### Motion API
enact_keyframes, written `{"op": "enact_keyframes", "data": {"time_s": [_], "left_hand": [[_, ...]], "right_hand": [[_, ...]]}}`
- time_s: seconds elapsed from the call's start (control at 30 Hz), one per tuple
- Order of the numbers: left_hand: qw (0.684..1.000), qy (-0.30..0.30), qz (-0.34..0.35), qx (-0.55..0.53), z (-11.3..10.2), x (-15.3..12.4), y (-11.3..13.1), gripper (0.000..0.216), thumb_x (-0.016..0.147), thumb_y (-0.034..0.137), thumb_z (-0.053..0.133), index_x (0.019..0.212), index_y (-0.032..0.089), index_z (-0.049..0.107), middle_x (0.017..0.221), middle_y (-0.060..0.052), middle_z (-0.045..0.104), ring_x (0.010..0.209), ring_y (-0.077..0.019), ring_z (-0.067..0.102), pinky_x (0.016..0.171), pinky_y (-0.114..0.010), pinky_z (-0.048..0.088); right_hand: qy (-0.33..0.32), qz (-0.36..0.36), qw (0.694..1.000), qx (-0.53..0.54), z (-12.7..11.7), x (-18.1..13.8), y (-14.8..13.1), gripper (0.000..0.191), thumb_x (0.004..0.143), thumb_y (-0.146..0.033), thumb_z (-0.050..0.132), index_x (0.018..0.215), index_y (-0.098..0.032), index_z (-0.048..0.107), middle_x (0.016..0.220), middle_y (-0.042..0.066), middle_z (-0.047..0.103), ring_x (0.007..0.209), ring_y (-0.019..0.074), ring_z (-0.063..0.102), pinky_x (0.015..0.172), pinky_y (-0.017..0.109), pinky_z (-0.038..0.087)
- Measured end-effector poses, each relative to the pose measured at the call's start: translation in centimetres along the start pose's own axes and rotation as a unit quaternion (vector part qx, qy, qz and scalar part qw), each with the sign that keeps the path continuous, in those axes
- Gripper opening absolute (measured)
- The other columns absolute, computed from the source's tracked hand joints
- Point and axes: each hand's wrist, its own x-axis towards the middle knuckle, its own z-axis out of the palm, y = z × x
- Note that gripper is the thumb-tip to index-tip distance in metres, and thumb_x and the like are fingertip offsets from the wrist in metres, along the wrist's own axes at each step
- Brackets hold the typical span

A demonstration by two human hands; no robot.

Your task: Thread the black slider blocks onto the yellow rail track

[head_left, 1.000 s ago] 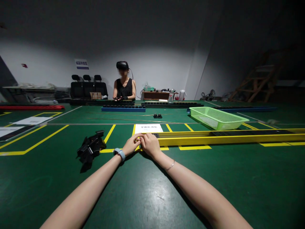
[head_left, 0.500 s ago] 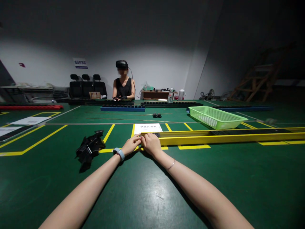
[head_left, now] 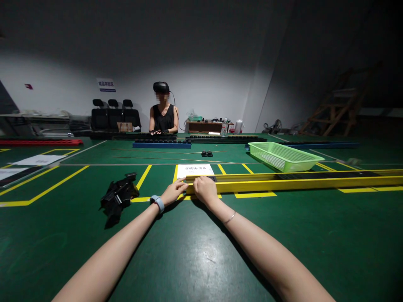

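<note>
A long yellow rail (head_left: 270, 183) with a channel runs from the middle to the right edge of the table. My left hand (head_left: 173, 192) holds the rail's left end between its fingers and thumb. My right hand (head_left: 205, 189) is closed over the channel a little farther right, fingers curled down into it. Just beyond those fingers, part of a black module (head_left: 213, 178) shows inside the channel; the rest is hidden by the hand. A heap of black parts (head_left: 119, 197) lies left of my left hand.
A green basket (head_left: 283, 157) stands behind the rail. A printed sheet (head_left: 195, 170) lies behind my hands, with thin rods and small black parts (head_left: 207, 154) farther back. Across the table another person (head_left: 163, 117) works near a blue rail (head_left: 162, 145).
My right hand has moved a little to the right along the rail, and the black module shows farther right too. My left hand has stayed at the rail's end.
</note>
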Motion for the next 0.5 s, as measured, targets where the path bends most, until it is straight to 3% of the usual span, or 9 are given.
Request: {"op": "enact_keyframes", "data": {"time_s": [0.5], "left_hand": [[1.000, 0.000, 0.005, 0.031, 0.0, 0.0, 0.0, 0.038, 0.082, 0.050, 0.047, 0.082, 0.022, 0.072, 0.133, -0.008, 0.052, 0.124, -0.0246, 0.047, 0.104, -0.033, 0.035]], "right_hand": [[-0.073, 0.058, 0.995, -0.034, -1.4, 1.0, 0.0, 0.044, 0.094, -0.027, 0.028, 0.084, -0.012, 0.068, 0.082, 0.015, 0.068, 0.077, 0.0214, 0.064, 0.065, 0.029, 0.044]]}}
